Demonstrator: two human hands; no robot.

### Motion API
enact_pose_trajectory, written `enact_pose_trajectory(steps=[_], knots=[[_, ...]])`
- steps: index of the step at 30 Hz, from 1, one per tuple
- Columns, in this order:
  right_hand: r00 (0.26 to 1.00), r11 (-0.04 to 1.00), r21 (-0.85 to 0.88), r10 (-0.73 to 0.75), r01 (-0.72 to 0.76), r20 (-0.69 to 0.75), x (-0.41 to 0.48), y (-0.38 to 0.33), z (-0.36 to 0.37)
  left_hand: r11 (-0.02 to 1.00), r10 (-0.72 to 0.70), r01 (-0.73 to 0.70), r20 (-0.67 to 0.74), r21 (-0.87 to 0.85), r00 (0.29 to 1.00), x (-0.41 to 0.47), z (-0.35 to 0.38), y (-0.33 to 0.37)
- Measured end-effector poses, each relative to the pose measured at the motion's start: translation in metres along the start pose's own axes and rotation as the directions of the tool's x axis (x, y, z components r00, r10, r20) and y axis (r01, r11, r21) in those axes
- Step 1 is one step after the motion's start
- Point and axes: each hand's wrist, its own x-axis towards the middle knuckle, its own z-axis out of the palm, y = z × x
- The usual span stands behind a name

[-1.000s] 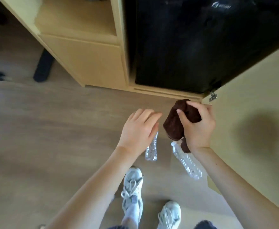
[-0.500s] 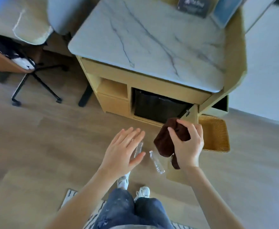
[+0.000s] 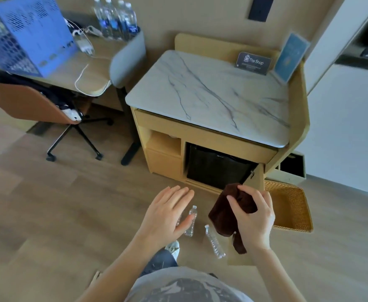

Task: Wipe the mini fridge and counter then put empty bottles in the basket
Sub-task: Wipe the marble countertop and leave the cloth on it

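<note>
Overhead, your right hand (image 3: 252, 216) kept a closed grip on the brown cloth (image 3: 228, 214); left hand (image 3: 167, 212) open, fingers spread, above two floor bottles (image 3: 214, 241).

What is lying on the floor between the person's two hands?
In the head view, two clear plastic bottles lie on the wooden floor between the open left hand and the right hand, which grips a brown cloth.

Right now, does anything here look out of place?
Yes: two clear bottles lie on their sides on the floor before the fridge, not in the basket beside it. The cabinet door hangs open.
</note>
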Motion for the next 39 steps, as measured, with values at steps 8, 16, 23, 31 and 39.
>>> enact_pose_trajectory(steps=[8, 16, 23, 31, 39], knots=[[0.997, 0.999, 0.024, -0.032, 0.031, 0.07, -0.011, -0.011, 0.018, 0.992, -0.123, 0.123, -0.021, -0.003, 0.992, -0.038, -0.015, -0.01], [0.988, 0.99, 0.11, -0.104, 0.092, 0.112, -0.002, -0.059, 0.06, 0.976, -0.219, 0.218, -0.098, -0.017, 0.971, -0.061, -0.048, -0.057], [0.988, 0.977, 0.197, -0.109, 0.086, 0.111, 0.008, -0.101, 0.117, 0.975, -0.217, 0.221, -0.121, 0.017, 0.969, -0.07, -0.078, -0.119], [0.989, 0.97, 0.238, -0.075, 0.042, 0.129, 0.053, -0.128, 0.179, 0.982, -0.183, 0.187, -0.129, 0.016, 0.975, -0.019, -0.095, -0.187], [0.988, 0.971, 0.239, -0.06, 0.025, 0.143, 0.178, -0.121, 0.267, 0.99, -0.128, 0.135, -0.133, 0.046, 0.983, 0.105, -0.073, -0.283]])
